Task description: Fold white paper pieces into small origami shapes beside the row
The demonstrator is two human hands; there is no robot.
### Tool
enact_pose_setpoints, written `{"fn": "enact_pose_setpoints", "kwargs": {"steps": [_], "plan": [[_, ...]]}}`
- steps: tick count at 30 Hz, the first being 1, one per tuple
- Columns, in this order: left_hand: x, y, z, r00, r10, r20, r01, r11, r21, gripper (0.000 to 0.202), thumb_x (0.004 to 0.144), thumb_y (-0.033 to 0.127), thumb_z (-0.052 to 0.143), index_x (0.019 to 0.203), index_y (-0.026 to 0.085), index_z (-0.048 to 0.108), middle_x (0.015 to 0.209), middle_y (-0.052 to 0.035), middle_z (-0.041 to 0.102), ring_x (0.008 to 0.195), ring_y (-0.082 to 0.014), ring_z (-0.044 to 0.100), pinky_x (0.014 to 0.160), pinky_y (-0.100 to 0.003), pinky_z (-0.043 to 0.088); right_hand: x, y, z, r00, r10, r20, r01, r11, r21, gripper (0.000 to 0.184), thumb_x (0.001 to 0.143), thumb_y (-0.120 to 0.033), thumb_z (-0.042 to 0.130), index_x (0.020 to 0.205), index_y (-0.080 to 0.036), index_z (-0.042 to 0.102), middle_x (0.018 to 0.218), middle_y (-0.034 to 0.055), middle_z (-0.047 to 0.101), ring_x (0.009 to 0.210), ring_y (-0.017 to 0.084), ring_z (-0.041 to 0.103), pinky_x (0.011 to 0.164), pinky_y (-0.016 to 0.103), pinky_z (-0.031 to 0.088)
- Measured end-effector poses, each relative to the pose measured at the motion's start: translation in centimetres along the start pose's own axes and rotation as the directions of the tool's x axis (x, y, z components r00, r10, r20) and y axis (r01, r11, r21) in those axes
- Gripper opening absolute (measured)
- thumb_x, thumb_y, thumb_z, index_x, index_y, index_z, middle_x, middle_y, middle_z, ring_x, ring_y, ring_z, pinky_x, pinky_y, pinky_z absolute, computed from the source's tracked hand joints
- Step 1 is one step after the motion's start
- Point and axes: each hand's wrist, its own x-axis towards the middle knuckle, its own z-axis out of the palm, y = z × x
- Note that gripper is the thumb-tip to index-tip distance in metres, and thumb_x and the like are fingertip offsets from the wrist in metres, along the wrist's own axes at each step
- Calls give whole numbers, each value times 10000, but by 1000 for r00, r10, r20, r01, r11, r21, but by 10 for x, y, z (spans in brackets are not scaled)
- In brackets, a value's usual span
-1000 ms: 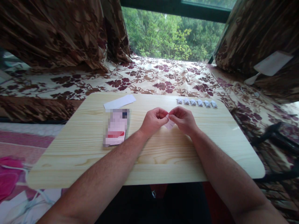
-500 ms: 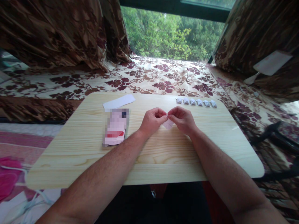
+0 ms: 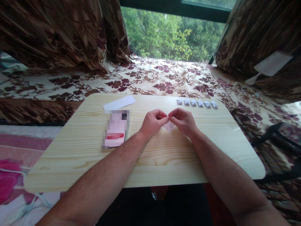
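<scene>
Between my hands is a small folded piece of white paper (image 3: 168,126), its lower corner pointing toward me and crease lines showing on it. My left hand (image 3: 154,121) pinches its upper left edge between thumb and forefinger. From the other side my right hand (image 3: 182,120) pinches it the same way, and the fingertips of both hands nearly meet. The paper's upper part is hidden behind the fingers. Beyond my right hand, several small folded white paper pieces (image 3: 193,103) stand in a row near the table's far edge.
White paper strips (image 3: 119,102) lie at the table's far left. Nearer to me, left of my left hand, rests a phone (image 3: 115,128) with a blurred screen. The pale wooden table (image 3: 162,171) has a cloth-covered ledge (image 3: 164,77) behind it.
Both hands keep their pinch on the paper and have hardly moved. The whole view has shifted very slightly.
</scene>
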Motion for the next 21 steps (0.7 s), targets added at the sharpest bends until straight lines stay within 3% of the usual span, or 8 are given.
{"fn": "enact_pose_setpoints", "kwargs": {"steps": [11, 21], "plan": [[0, 2, 0, 1000, -10, 4, 10, 1000, -2, 199, 657, 290, 780, 745, 143, 677, 686, -16, 667, 602, -109, 558, 561, -224, 420, 0, 0, 1, 1000, -13, -4, 13, 1000, 17, 160, 739, -314, 741, 792, -203, 638, 659, -12, 620, 564, 115, 516, 527, 268, 398], [-1, 7, -1, 1000, -11, 9, 10, 998, 56, 167, 713, 299, 726, 685, 156, 645, 534, 36, 535, 493, -82, 422, 492, -226, 328, -2, 2, 3, 999, -29, 19, 29, 999, 26, 206, 739, -332, 758, 800, -216, 600, 694, -8, 615, 595, 124, 536, 554, 279, 429]]}}
